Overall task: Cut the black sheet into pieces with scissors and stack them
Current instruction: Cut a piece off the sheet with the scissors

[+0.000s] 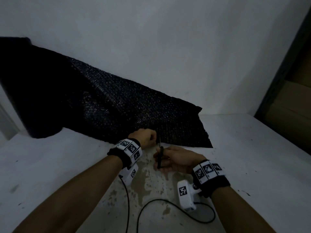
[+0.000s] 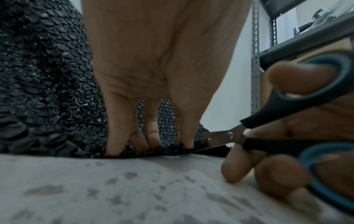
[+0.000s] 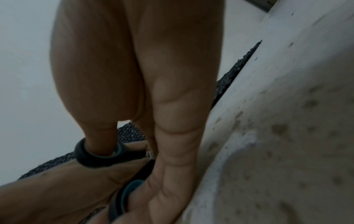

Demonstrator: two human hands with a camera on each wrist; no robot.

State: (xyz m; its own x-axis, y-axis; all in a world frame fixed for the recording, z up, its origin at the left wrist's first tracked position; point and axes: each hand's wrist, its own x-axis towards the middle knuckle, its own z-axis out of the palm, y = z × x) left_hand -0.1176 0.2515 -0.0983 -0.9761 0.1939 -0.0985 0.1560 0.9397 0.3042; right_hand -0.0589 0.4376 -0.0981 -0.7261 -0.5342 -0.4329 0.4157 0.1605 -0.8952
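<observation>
The black bubble sheet (image 1: 104,105) leans up the wall and spreads onto the white table (image 1: 58,165). My left hand (image 1: 146,137) pinches its near edge; in the left wrist view the fingertips (image 2: 114,145) and thumb press down on the black sheet (image 2: 47,91). My right hand (image 1: 175,158) holds the scissors (image 1: 159,154), thumb through one ring (image 3: 95,156), fingers through the other. In the left wrist view the scissors (image 2: 283,109) lie level, blades slightly apart at the sheet's edge just right of my thumb. The blade tips are hidden.
A grey metal shelf rack (image 2: 255,60) stands to the right, with cardboard boxes (image 1: 289,105) beyond the table's right edge. Black cables (image 1: 127,199) from the wrist cameras loop over the stained table surface near me. The white wall (image 1: 168,39) backs the table.
</observation>
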